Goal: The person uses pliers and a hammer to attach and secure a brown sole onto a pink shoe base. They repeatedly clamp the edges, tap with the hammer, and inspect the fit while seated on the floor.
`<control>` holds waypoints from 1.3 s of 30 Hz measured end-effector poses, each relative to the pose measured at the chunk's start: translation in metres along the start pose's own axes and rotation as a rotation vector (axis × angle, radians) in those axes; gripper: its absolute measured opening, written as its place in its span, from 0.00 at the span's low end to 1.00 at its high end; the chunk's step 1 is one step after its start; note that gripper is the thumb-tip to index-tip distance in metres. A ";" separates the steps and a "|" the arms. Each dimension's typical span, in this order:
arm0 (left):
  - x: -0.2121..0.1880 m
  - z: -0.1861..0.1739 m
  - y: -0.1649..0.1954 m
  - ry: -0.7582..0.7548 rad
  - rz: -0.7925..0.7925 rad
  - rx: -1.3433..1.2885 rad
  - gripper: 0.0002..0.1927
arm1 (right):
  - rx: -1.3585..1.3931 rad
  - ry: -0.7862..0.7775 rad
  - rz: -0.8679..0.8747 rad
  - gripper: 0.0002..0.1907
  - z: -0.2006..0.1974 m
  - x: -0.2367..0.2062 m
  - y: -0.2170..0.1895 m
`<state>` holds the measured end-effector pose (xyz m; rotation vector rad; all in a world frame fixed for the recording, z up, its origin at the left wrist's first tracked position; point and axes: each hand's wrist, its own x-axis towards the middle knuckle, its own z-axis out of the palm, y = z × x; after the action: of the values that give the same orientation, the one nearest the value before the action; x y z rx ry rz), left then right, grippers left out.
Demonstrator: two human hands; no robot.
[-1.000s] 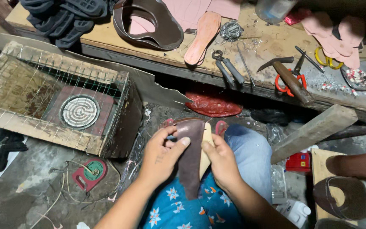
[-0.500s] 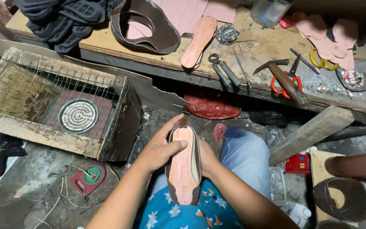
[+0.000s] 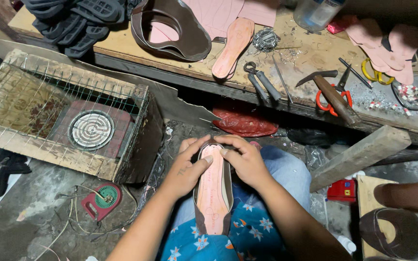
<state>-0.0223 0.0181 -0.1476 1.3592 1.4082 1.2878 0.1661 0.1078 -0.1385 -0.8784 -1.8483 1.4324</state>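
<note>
Both hands (image 3: 189, 166) (image 3: 245, 162) on shoe (image 3: 212, 193) edges (lap) — workbench (image 3: 170, 65) near

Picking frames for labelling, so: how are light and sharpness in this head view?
Head view: light is even on the left hand, right hand and pink-soled shoe, all sharp; the floor at lower left lies in shadow; the workbench edge bows slightly from wide-angle distortion.

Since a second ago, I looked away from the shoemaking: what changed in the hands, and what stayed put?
The shoe was turned over on the lap: first its dark side faced up, now the pink insole. The left hand and right hand moved onto its toe end, fingers pressing the edge. The hammer, pincers and coil heater did not move.
</note>
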 end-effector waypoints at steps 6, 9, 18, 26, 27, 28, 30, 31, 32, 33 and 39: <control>-0.007 0.002 0.024 0.221 0.037 0.021 0.14 | -0.151 -0.028 -0.039 0.15 -0.007 0.009 -0.014; -0.003 0.003 0.037 0.316 0.139 0.223 0.10 | -0.254 -0.003 -0.057 0.13 -0.005 0.015 -0.018; 0.007 0.005 0.039 0.354 0.089 0.243 0.08 | -0.321 0.064 0.064 0.11 -0.002 0.032 -0.013; 0.019 0.004 0.013 0.177 -0.082 -0.196 0.09 | -0.199 0.037 0.053 0.12 -0.002 0.020 -0.010; 0.020 0.003 0.011 0.186 -0.118 -0.153 0.09 | -0.184 0.028 0.044 0.12 -0.002 0.019 -0.008; 0.021 0.003 0.010 0.199 -0.093 -0.126 0.09 | -0.168 0.018 0.037 0.13 -0.001 0.018 -0.007; 0.022 0.004 0.009 0.225 -0.047 -0.068 0.08 | -0.151 0.058 0.065 0.13 0.001 0.016 -0.004; 0.022 0.004 0.009 0.243 -0.037 -0.036 0.08 | -0.141 0.078 0.078 0.12 0.004 0.016 -0.003; 0.022 0.005 0.009 0.261 -0.024 -0.003 0.08 | -0.158 0.102 0.075 0.11 0.006 0.016 -0.001; 0.022 0.007 0.009 0.279 -0.012 0.029 0.08 | -0.176 0.126 0.072 0.11 0.008 0.017 0.000; 0.027 0.010 0.000 0.296 -0.126 -0.014 0.09 | -0.278 0.194 0.049 0.11 0.013 0.026 0.008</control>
<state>-0.0155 0.0459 -0.1466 1.0819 1.6518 1.4545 0.1417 0.1230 -0.1472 -1.1622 -1.9138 1.0897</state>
